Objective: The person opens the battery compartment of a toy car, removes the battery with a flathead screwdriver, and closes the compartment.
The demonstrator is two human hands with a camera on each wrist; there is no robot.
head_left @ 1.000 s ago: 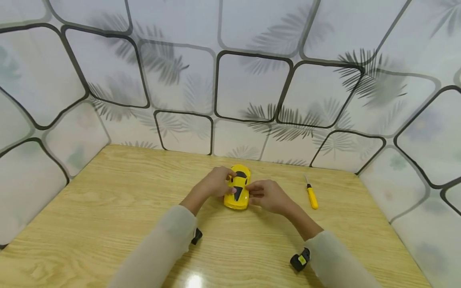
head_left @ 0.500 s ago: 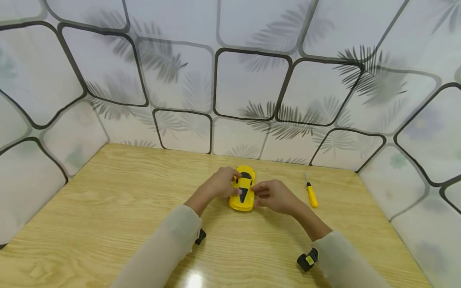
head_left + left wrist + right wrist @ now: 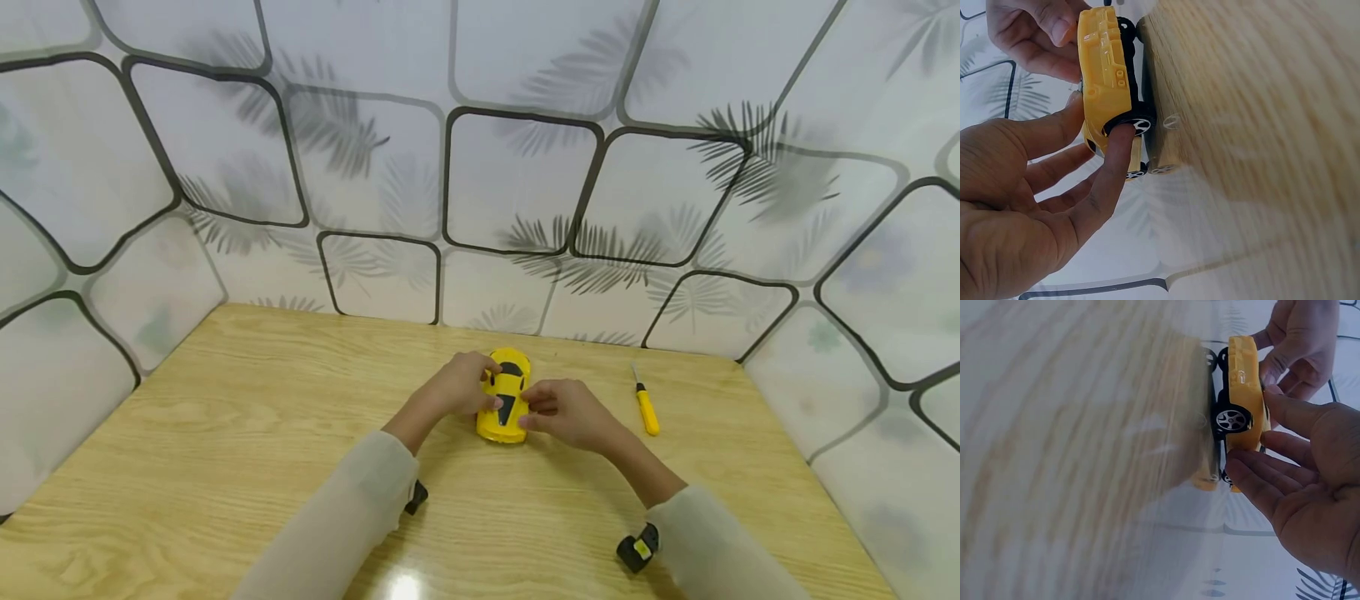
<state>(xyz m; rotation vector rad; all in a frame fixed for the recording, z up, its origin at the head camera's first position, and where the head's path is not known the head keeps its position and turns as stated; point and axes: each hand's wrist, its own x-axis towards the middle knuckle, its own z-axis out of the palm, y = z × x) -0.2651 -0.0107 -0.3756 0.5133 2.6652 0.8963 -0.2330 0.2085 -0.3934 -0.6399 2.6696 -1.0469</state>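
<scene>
- The left hand grips the yellow toy car along its left side; in its wrist view the thumb lies on the upper body and one finger reaches over a left-side wheel.
- The right hand holds the car's right side, thumb and fingers bent against the yellow body; in its wrist view the fingertips touch just beside a right-side wheel.
- The car lies between the two sets of fingers, its length pointing away from the person, dark windows facing up.
- Its wheels are right at the surface of the wood-grained table below the fingers; whether all of them touch it cannot be told.
- To the right of the right fingers, well apart from them, a yellow-handled screwdriver lies on the table, its shaft pointing away from the person.
- Nearer the person than the fingers, a black wrist camera shows by the left sleeve and a second camera by the right sleeve.
- Beyond the fingers stands a pale wall patterned with dark rounded outlines and grey leaves.
</scene>
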